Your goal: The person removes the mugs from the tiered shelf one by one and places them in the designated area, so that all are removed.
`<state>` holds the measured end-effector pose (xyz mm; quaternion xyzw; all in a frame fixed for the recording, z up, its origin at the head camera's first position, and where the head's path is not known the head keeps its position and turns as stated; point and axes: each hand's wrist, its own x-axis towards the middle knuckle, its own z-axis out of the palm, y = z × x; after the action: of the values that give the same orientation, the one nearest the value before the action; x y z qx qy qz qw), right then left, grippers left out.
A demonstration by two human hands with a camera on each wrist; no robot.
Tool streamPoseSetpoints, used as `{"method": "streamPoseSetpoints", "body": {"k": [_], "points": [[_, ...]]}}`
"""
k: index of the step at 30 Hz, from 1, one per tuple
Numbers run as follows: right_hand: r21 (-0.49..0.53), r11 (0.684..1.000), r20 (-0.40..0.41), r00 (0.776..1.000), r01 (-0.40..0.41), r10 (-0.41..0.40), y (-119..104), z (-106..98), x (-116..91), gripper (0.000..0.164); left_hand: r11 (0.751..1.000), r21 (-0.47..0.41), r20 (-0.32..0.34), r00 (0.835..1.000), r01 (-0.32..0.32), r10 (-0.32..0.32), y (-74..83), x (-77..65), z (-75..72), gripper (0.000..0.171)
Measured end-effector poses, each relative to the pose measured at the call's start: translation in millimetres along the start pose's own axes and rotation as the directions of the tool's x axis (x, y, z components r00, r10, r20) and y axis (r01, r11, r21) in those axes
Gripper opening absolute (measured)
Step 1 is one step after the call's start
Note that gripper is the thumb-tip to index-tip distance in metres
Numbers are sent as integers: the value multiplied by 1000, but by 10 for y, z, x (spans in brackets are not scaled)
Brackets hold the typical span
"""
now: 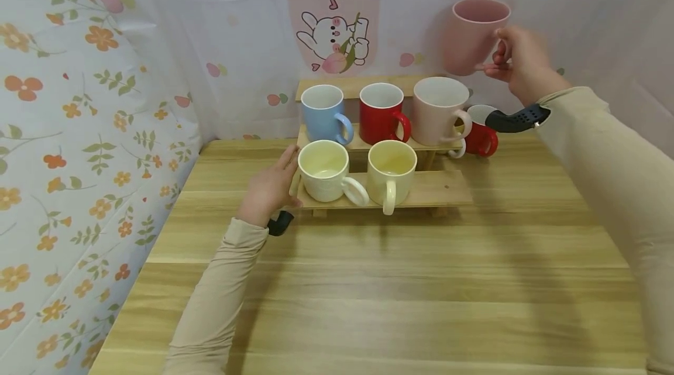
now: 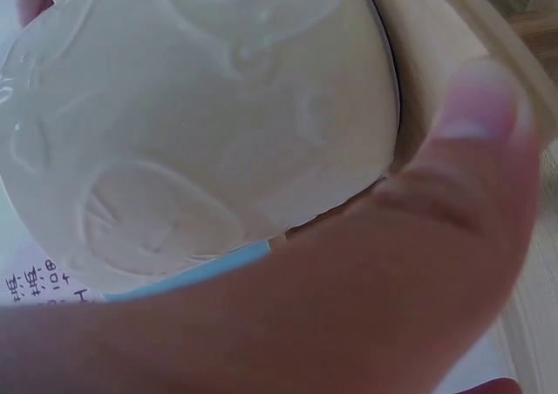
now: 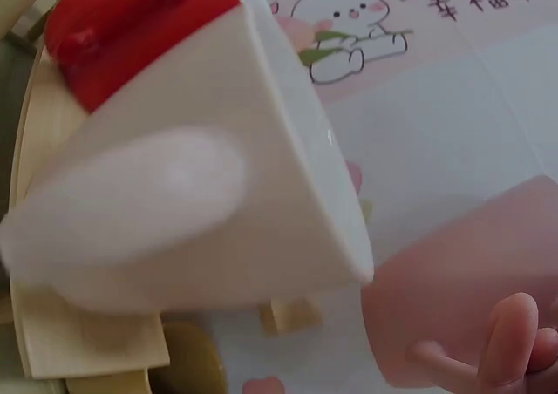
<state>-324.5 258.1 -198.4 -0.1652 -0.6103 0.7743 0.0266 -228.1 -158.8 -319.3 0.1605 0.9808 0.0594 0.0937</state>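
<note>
My right hand [image 1: 526,62] grips a pink mug [image 1: 468,38] by its handle, holding it upright in the air above the right end of a tiered wooden rack [image 1: 442,188]. Against the rack's left end rests my left hand [image 1: 268,188], fingers stretched out beside a cream mug [image 1: 321,182]. In the left wrist view, that mug's raised pattern fills much of the picture, and the thumb [image 2: 479,115] lies by the shelf board. A pale yellow mug [image 1: 387,179] shares the lower shelf.
A light blue mug [image 1: 318,117], a red mug [image 1: 376,120] and a pale pink mug [image 1: 434,117] line the shelf above. Behind the rack's right end, another red mug [image 1: 479,138] is partly hidden. A printed curtain [image 1: 237,30] hangs behind the wooden table [image 1: 395,293].
</note>
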Motion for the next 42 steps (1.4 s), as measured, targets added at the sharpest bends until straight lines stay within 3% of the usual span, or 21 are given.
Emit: {"method": "streamPoseSetpoints", "body": {"k": [14, 29, 36, 42], "points": [[145, 989, -78, 997, 35, -24, 70, -530, 44, 37, 999, 32, -39, 999, 13, -12, -18, 3, 8, 112], [220, 975, -212, 975, -15, 63, 466, -1184, 66, 36, 999, 50, -34, 999, -6, 7, 9, -21, 32, 108], [233, 972, -236, 971, 18, 38, 639, -1336, 80, 31, 998, 67, -25, 1000, 4, -2, 5, 12, 31, 110], [237, 971, -220, 974, -6, 60, 826, -1422, 93, 36, 997, 79, -12, 1000, 11, -10, 14, 5, 22, 111]]}}
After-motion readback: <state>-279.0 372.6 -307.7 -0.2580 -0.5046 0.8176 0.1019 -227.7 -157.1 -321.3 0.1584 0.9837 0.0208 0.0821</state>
